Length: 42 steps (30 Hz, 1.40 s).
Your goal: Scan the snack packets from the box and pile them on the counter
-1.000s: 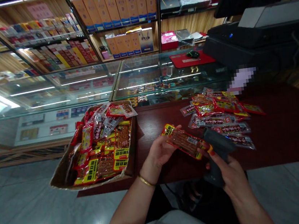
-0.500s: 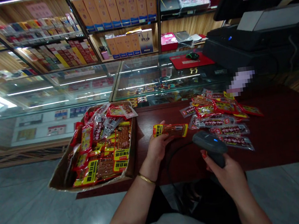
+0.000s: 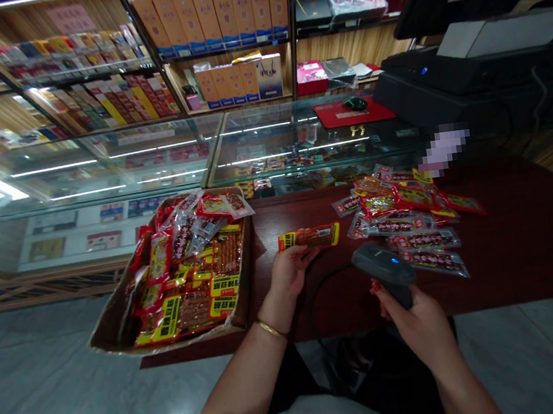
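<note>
My left hand (image 3: 290, 271) holds a long red and yellow snack packet (image 3: 309, 237) flat above the dark red table (image 3: 522, 237). My right hand (image 3: 416, 324) grips a black handheld barcode scanner (image 3: 383, 268) with a small blue light on top, its head turned toward the packet and a short gap between them. A black cord runs from the scanner down below the table edge. A gold bangle sits on my left wrist.
A cardboard box (image 3: 114, 321) full of similar snack packets overhangs the table's left end. A loose pile of packets (image 3: 408, 211) lies on the table at the right. Behind stand a glass display counter (image 3: 209, 155), stocked shelves and a black till machine (image 3: 466, 69).
The packet was against the scanner near my lap; my left hand has lifted it away and turned it level over the table, while my right hand raised the scanner upright behind it.
</note>
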Each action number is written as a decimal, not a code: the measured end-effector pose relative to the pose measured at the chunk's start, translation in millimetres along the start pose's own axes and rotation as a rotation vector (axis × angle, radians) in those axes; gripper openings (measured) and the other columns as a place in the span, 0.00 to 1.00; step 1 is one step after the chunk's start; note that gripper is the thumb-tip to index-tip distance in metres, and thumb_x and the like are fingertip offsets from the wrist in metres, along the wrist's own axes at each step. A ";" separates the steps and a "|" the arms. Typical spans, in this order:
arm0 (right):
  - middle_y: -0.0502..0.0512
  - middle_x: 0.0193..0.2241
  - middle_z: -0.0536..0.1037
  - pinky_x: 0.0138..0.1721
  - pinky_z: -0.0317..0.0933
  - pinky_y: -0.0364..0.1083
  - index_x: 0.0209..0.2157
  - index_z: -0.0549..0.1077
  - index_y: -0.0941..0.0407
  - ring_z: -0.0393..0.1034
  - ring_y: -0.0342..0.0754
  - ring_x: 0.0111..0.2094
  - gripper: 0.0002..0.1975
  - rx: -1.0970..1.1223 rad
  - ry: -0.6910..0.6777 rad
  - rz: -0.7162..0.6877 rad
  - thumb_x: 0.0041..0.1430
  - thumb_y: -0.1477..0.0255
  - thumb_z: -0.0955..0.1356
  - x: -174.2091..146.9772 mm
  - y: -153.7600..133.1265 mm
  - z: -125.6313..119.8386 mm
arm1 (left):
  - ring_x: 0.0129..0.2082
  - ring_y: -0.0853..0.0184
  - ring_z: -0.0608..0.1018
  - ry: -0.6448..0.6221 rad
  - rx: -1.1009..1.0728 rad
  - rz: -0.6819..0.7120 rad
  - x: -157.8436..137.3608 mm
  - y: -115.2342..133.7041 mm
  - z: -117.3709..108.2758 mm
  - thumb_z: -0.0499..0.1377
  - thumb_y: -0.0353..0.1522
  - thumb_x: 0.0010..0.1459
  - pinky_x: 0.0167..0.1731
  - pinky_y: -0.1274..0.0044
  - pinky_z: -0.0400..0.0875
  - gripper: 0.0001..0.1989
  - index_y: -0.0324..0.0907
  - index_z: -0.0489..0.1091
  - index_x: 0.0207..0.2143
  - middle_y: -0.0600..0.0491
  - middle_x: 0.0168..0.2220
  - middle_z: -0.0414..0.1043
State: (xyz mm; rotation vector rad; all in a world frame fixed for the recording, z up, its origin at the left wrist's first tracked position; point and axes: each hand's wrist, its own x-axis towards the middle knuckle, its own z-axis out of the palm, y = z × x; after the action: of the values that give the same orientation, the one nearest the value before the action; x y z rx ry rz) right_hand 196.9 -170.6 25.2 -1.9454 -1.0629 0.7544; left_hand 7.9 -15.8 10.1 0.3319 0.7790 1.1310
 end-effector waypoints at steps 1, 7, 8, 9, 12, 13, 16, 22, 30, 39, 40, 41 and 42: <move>0.58 0.24 0.84 0.30 0.67 0.48 0.35 0.80 0.56 0.79 0.56 0.27 0.30 -0.003 -0.005 -0.001 0.55 0.41 0.68 0.1 -1.0 0.3 | 0.43 0.61 0.83 -0.003 -0.003 0.004 -0.2 -0.2 -0.1 0.61 0.20 0.45 0.56 0.59 0.76 0.14 0.41 0.73 0.35 0.50 0.38 0.82; 0.56 0.22 0.82 0.29 0.66 0.47 0.34 0.80 0.55 0.78 0.55 0.25 0.28 -0.002 -0.016 -0.004 0.56 0.42 0.68 -0.1 -4.7 1.0 | 0.43 0.61 0.83 0.005 -0.003 0.008 -0.9 0.0 0.6 0.61 0.19 0.44 0.58 0.56 0.74 0.14 0.41 0.73 0.34 0.51 0.37 0.82; 0.56 0.22 0.82 0.29 0.66 0.47 0.34 0.80 0.55 0.78 0.55 0.26 0.28 0.003 -0.018 0.002 0.56 0.42 0.69 -0.2 -4.5 1.0 | 0.41 0.62 0.83 0.006 0.003 0.001 -0.7 0.2 0.8 0.61 0.20 0.44 0.57 0.57 0.75 0.15 0.41 0.74 0.35 0.51 0.36 0.82; 0.56 0.22 0.83 0.29 0.66 0.47 0.34 0.80 0.55 0.79 0.55 0.26 0.28 0.008 -0.020 0.009 0.56 0.42 0.69 -0.2 -3.9 1.1 | 0.40 0.62 0.83 0.004 0.007 -0.004 -0.4 0.3 1.1 0.61 0.19 0.45 0.57 0.58 0.76 0.15 0.41 0.74 0.37 0.51 0.36 0.82; 0.56 0.23 0.83 0.29 0.67 0.47 0.34 0.80 0.55 0.79 0.55 0.27 0.28 0.026 -0.015 0.024 0.54 0.42 0.69 0.0 -1.1 1.5 | 0.39 0.62 0.84 0.009 -0.008 -0.016 0.3 1.1 1.5 0.60 0.19 0.45 0.55 0.60 0.77 0.16 0.40 0.74 0.38 0.51 0.35 0.82; 0.56 0.23 0.83 0.29 0.66 0.47 0.34 0.80 0.55 0.79 0.55 0.27 0.28 0.035 -0.009 0.025 0.54 0.42 0.69 0.1 0.1 1.6 | 0.39 0.62 0.84 0.013 -0.018 -0.022 0.2 1.6 1.5 0.60 0.19 0.46 0.54 0.59 0.78 0.16 0.39 0.75 0.38 0.50 0.36 0.82; 0.56 0.23 0.83 0.30 0.67 0.47 0.34 0.79 0.55 0.78 0.55 0.27 0.27 0.081 0.008 0.025 0.53 0.43 0.70 -0.5 3.5 0.4 | 0.41 0.61 0.83 0.026 -0.028 -0.033 -1.3 3.6 2.2 0.61 0.23 0.54 0.52 0.58 0.79 0.10 0.38 0.75 0.40 0.48 0.38 0.82; 0.55 0.22 0.81 0.29 0.67 0.47 0.33 0.78 0.55 0.76 0.53 0.25 0.25 0.184 0.057 0.040 0.54 0.46 0.71 -3.8 11.9 -9.6 | 0.36 0.65 0.82 0.031 0.060 -0.024 -1.3 -2.3 26.8 0.62 0.27 0.61 0.43 0.66 0.82 0.05 0.38 0.75 0.40 0.49 0.37 0.82; 0.55 0.22 0.82 0.30 0.66 0.48 0.31 0.77 0.54 0.76 0.54 0.25 0.23 0.168 0.172 0.069 0.54 0.46 0.72 -5.4 35.6 -32.9 | 0.25 0.72 0.77 -0.031 0.153 -0.202 21.1 -71.1 126.6 0.67 0.27 0.57 0.24 0.82 0.72 0.07 0.37 0.75 0.39 0.50 0.33 0.79; 0.56 0.22 0.82 0.31 0.67 0.49 0.26 0.77 0.52 0.78 0.55 0.27 0.23 0.089 0.220 0.122 0.53 0.46 0.70 -11.4 37.8 -43.5 | 0.42 0.66 0.82 -0.188 0.179 -0.076 41.1 -91.3 186.7 0.62 0.23 0.58 0.48 0.71 0.79 0.07 0.39 0.73 0.38 0.48 0.40 0.80; 0.55 0.21 0.82 0.30 0.67 0.49 0.25 0.76 0.52 0.77 0.55 0.26 0.23 0.077 0.220 0.130 0.53 0.46 0.70 -11.2 35.8 -43.4 | 0.43 0.65 0.82 -0.211 0.231 -0.040 46.6 -86.9 192.9 0.60 0.24 0.59 0.50 0.70 0.79 0.05 0.39 0.72 0.38 0.47 0.41 0.80; 0.55 0.21 0.81 0.29 0.66 0.49 0.24 0.76 0.52 0.77 0.55 0.25 0.23 0.071 0.220 0.136 0.52 0.45 0.70 -10.8 33.6 -43.1 | 0.44 0.65 0.82 -0.226 0.291 -0.021 53.2 -82.1 199.1 0.59 0.25 0.61 0.51 0.70 0.78 0.04 0.39 0.72 0.38 0.47 0.42 0.80; 0.55 0.20 0.81 0.29 0.66 0.48 0.25 0.76 0.52 0.76 0.55 0.24 0.23 0.070 0.219 0.140 0.52 0.45 0.70 -10.5 31.2 -42.8 | 0.45 0.64 0.82 -0.234 0.350 -0.021 60.3 -77.0 204.6 0.59 0.25 0.61 0.51 0.70 0.78 0.04 0.39 0.72 0.38 0.46 0.41 0.81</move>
State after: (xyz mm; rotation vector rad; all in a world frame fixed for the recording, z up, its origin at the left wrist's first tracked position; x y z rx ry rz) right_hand 238.0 -205.5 22.5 -2.0046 -0.7661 0.6269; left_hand 216.5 35.2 83.0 0.7348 0.7686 0.9136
